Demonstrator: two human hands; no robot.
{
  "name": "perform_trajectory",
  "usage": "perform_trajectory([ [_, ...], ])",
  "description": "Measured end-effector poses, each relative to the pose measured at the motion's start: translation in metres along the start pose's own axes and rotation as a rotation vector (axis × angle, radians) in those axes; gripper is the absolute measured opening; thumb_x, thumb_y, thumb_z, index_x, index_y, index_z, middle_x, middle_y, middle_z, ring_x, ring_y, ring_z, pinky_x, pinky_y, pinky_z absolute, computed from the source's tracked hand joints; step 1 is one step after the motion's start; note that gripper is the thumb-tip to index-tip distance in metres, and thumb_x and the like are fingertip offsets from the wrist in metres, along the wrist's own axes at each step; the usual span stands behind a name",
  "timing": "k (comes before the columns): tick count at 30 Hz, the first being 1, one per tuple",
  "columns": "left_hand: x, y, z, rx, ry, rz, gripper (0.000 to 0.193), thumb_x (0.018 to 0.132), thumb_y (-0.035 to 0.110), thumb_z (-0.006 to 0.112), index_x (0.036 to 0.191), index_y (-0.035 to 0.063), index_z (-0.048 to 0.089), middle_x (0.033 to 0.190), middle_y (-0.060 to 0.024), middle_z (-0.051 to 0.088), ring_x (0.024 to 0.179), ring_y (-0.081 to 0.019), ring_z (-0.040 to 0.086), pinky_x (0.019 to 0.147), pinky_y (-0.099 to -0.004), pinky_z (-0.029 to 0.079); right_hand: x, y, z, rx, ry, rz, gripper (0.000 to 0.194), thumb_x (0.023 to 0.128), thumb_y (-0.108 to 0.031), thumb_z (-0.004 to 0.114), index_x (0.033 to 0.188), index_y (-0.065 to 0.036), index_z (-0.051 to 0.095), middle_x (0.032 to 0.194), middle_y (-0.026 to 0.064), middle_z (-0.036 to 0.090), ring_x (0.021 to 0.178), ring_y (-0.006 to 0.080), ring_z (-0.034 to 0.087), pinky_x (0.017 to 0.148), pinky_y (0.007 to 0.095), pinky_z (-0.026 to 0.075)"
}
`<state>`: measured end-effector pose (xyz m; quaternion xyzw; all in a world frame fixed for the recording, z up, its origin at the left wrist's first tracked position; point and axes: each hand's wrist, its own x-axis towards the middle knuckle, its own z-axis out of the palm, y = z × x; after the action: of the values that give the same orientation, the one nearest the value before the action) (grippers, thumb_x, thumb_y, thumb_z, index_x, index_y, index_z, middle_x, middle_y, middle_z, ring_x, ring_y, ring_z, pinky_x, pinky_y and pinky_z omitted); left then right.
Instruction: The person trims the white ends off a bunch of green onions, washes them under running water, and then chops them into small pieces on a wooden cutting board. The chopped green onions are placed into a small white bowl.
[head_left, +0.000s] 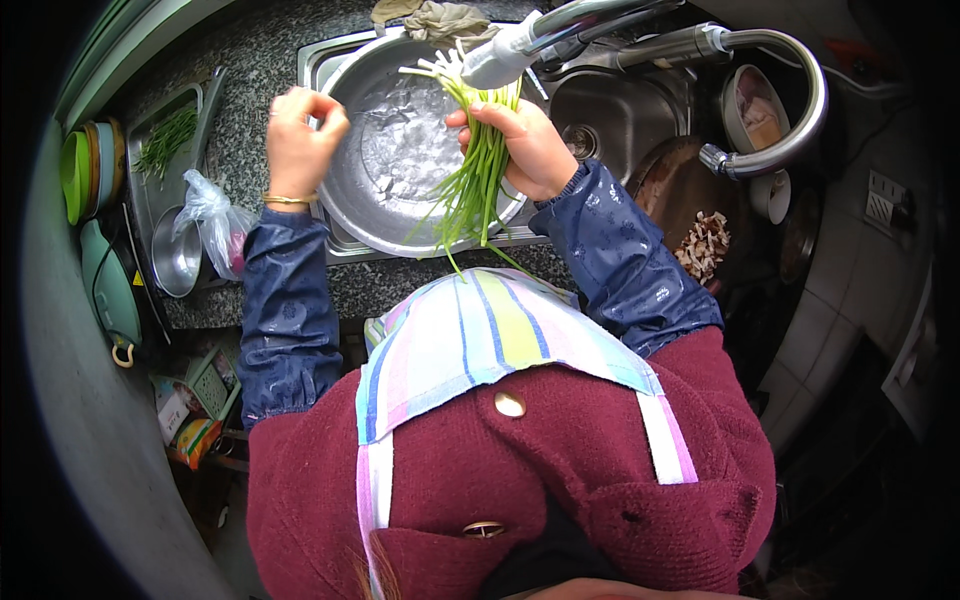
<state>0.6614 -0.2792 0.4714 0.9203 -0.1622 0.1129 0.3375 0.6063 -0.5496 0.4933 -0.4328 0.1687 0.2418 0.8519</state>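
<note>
My right hand (529, 146) grips a bunch of long green stems with pale ends (484, 165), perhaps garlic chives, over a large metal basin (352, 202). The pale ends point away from me, by the wrapped faucet spout (495, 60); the green tips hang over the basin's near rim. Clear, rippled water (405, 142) lies in the basin, which sits in the left sink bowl. My left hand (304, 135), with a gold bracelet at the wrist, is raised by the basin's left rim. Its fingers are curled, and whether they pinch something small is not visible.
At left stand a metal tray (139, 191) with cut greens (169, 142), a metal bowl (176, 251) and a knotted plastic bag (214, 217). Right of the basin are a second sink bowl (615, 112), a curved faucet pipe (810, 97) and a round wooden board (667, 180) with chopped pieces (703, 246).
</note>
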Motion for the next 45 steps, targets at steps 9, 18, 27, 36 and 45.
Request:
perform_trajectory([
  [9,-0.021,0.039,0.027,-0.112,-0.289,0.076,0.005,0.081,0.014,0.066,0.082,0.0110,0.070,0.084,-0.0031,0.068,0.093,-0.0271,0.060,0.079,-0.0395,0.047,0.002,-0.002,0.005,-0.138,0.041,-0.056,0.017,0.092,-0.008,0.060,0.105,0.002,0.062,0.094,0.0093,0.068,0.074,0.0133,0.063,0.071,0.0278,0.054],
  [18,0.007,0.085,0.055,-0.586,-0.214,-0.374,0.020,0.085,0.022,0.072,0.087,0.0025,0.068,0.073,-0.0044,0.066,0.064,-0.0098,0.057,0.058,-0.0263,0.045,-0.004,0.006,0.011,-0.314,0.163,-0.267,0.015,0.086,-0.005,0.063,0.099,0.001,0.064,0.088,0.0061,0.069,0.069,0.0088,0.059,0.063,0.0238,0.048],
  [27,0.016,0.082,0.061,-0.228,-0.103,-0.224,0.026,0.098,0.026,0.051,0.090,0.0076,0.067,0.079,-0.0115,0.068,0.073,-0.0337,0.066,0.061,-0.0408,0.049,-0.017,0.002,0.002,-0.369,0.239,-0.281,0.017,0.083,-0.005,0.062,0.099,0.001,0.065,0.081,0.0039,0.069,0.064,0.0069,0.055,0.058,0.0228,0.044],
  [36,0.003,0.071,0.060,-0.398,-0.156,-0.158,0.015,0.080,0.019,0.075,0.087,0.0078,0.068,0.065,-0.0040,0.064,0.058,-0.0165,0.062,0.057,-0.0310,0.048,-0.017,0.000,0.000,-0.266,0.215,-0.253,0.012,0.088,-0.007,0.062,0.096,0.001,0.064,0.086,0.0065,0.069,0.068,0.0094,0.057,0.064,0.0237,0.047],
  [45,-0.011,0.047,0.054,-0.318,-0.215,-0.117,0.021,0.086,0.009,0.061,0.106,0.0057,0.064,0.085,-0.0104,0.072,0.082,-0.0239,0.071,0.071,-0.0311,0.053,0.021,-0.012,-0.015,0.270,-0.081,-0.178,0.037,0.099,-0.022,0.044,0.125,0.003,0.054,0.111,0.0160,0.065,0.099,0.0273,0.063,0.094,0.0433,0.050],
])
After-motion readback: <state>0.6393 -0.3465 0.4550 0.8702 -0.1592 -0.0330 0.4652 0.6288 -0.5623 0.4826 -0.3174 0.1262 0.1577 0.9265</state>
